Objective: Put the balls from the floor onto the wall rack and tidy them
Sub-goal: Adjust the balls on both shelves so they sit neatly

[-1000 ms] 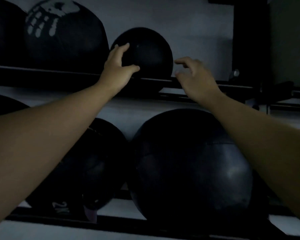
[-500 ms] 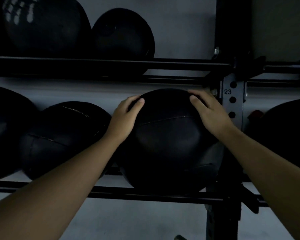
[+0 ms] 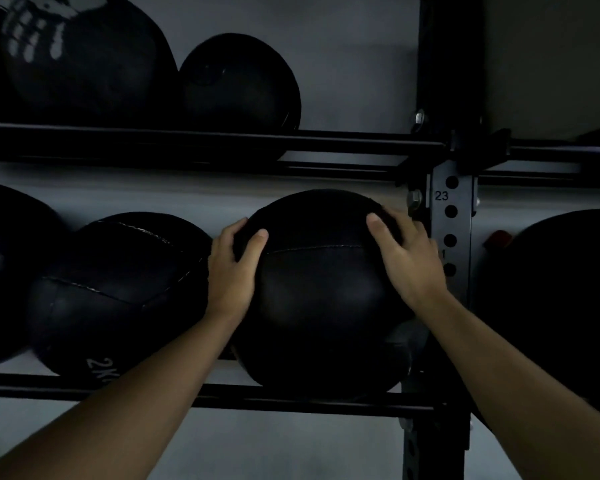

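A large black stitched medicine ball (image 3: 323, 299) rests on the lower rail of the black wall rack (image 3: 291, 400). My left hand (image 3: 232, 268) grips its upper left side and my right hand (image 3: 406, 258) grips its upper right side. Left of it sits a black ball marked 2KG (image 3: 118, 289), touching my left hand. On the upper rail (image 3: 222, 145) stand a smaller black ball (image 3: 239, 81) and a big ball with a white handprint (image 3: 80, 53).
A perforated black upright (image 3: 451, 230) marked 23 stands just right of the held ball. Another large black ball (image 3: 555, 306) lies beyond it at the right, and one more (image 3: 4, 265) at the far left. Grey wall behind.
A second ago my hands were at the small ball on the upper rail. They dropped to the big ball on the lower rail and now hold its top sides.
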